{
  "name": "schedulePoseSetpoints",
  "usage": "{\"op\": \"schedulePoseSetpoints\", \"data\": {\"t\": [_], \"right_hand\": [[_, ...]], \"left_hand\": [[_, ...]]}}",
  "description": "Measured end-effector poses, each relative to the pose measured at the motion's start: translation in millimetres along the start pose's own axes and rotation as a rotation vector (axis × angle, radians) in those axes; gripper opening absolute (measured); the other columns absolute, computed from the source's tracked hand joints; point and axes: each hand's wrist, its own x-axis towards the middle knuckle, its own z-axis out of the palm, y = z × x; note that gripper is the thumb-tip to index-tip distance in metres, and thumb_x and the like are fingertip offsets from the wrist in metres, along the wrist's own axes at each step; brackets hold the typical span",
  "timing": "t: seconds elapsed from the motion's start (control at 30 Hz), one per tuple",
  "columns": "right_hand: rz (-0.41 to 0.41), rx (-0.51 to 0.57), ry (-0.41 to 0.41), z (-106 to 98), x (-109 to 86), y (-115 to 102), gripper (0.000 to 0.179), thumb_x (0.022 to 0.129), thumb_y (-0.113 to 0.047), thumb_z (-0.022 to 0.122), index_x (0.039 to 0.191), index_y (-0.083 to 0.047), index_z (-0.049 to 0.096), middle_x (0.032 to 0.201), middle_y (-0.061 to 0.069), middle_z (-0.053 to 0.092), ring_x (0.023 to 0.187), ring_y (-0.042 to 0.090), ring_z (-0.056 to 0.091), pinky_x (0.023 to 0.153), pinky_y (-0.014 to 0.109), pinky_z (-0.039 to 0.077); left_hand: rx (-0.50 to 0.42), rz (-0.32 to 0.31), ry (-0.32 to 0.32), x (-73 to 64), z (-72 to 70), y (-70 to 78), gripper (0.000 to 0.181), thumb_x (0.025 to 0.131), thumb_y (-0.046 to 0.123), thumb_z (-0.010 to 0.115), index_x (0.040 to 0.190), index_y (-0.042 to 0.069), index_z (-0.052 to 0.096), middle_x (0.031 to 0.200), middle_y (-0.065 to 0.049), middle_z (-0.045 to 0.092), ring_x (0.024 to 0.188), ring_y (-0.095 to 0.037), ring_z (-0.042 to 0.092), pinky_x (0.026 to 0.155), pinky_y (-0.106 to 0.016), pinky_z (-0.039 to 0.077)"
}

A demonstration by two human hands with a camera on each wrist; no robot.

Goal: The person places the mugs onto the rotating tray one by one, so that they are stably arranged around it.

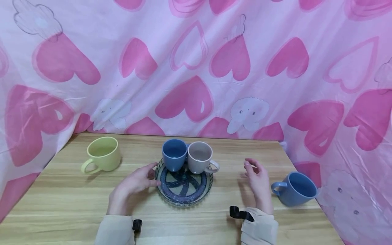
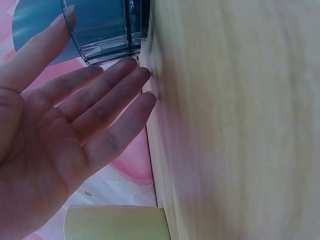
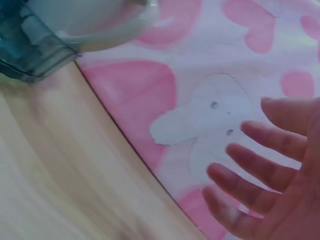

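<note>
A round glass dish (image 1: 183, 199) with a dark blue pattern sits mid-table. On its far part stand a dark blue cup (image 1: 174, 154) and a pale pinkish-white mug (image 1: 199, 160), side by side, the pale one's handle to the right. My left hand (image 1: 137, 182) is at the dish's left rim, thumb and fingers spread; in the left wrist view its thumb (image 2: 37, 52) overlaps the clear glass wall (image 2: 107, 47) and the other fingers lie straight beside it. To the right of the dish, my right hand (image 1: 257, 180) hovers with loosely bent fingers, holding nothing.
A yellow-green mug (image 1: 105, 158) stands at the far left of the wooden table (image 1: 147, 231), handle toward the near left. Near the right edge is a blue mug (image 1: 295, 190), close beside the right wrist. Pink heart-print cloth (image 1: 190, 98) hangs behind and along the sides.
</note>
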Motion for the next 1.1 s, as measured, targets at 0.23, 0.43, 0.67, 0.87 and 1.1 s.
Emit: {"op": "schedulePoseSetpoints", "data": {"t": [0.23, 0.43, 0.67, 0.87, 1.1], "right_hand": [[-0.232, -0.068, 0.536, -5, 1.3, 0, 0.025, 0.097, -0.021, 0.06, 0.106, 0.0, 0.071, 0.096, 0.012, 0.069, 0.078, 0.004, 0.056, 0.066, 0.013, 0.045], [-0.236, -0.01, 0.8, -8, 0.7, 1, 0.022, 0.094, -0.017, 0.061, 0.1, 0.001, 0.072, 0.092, 0.007, 0.067, 0.077, 0.001, 0.053, 0.066, 0.015, 0.042], [-0.156, 0.032, 0.94, -11, -7.7, 12, 0.02, 0.092, -0.014, 0.062, 0.105, -0.001, 0.07, 0.091, -0.005, 0.058, 0.083, 0.004, 0.052, 0.073, 0.019, 0.041], [-0.088, 0.111, 1.003, -16, -15.9, 24, 0.02, 0.092, -0.014, 0.065, 0.107, -0.001, 0.068, 0.093, -0.008, 0.053, 0.087, 0.006, 0.051, 0.076, 0.022, 0.043], [0.014, 0.242, 1.031, -18, -20.6, 34, 0.013, 0.09, -0.013, 0.067, 0.1, -0.005, 0.065, 0.094, -0.005, 0.055, 0.084, 0.008, 0.051, 0.073, 0.021, 0.042]], "left_hand": [[0.02, 0.0, 0.007, -4.0, -3.1, -1.8, 0.079, 0.085, 0.018, 0.076, 0.148, -0.004, 0.033, 0.134, -0.029, 0.051, 0.125, -0.045, 0.046, 0.104, -0.06, 0.036], [-0.049, 0.006, -0.008, -6.3, -4.1, -2.5, 0.081, 0.085, 0.015, 0.075, 0.15, -0.003, 0.03, 0.133, -0.03, 0.051, 0.123, -0.044, 0.049, 0.102, -0.059, 0.039], [-0.09, 0.036, -0.03, -6.5, 0.8, -8.8, 0.085, 0.086, 0.014, 0.074, 0.153, -0.002, 0.023, 0.148, -0.03, 0.035, 0.13, -0.046, 0.042, 0.108, -0.058, 0.032], [-0.113, 0.031, -0.051, -5.1, 3.9, -6.8, 0.089, 0.085, 0.016, 0.075, 0.154, 0.002, 0.021, 0.151, -0.027, 0.03, 0.135, -0.045, 0.036, 0.112, -0.058, 0.025], [-0.136, 0.023, -0.052, -1.6, 2.1, -0.6, 0.088, 0.086, 0.013, 0.075, 0.154, 0.002, 0.021, 0.153, -0.028, 0.027, 0.134, -0.045, 0.036, 0.111, -0.058, 0.026]]}}
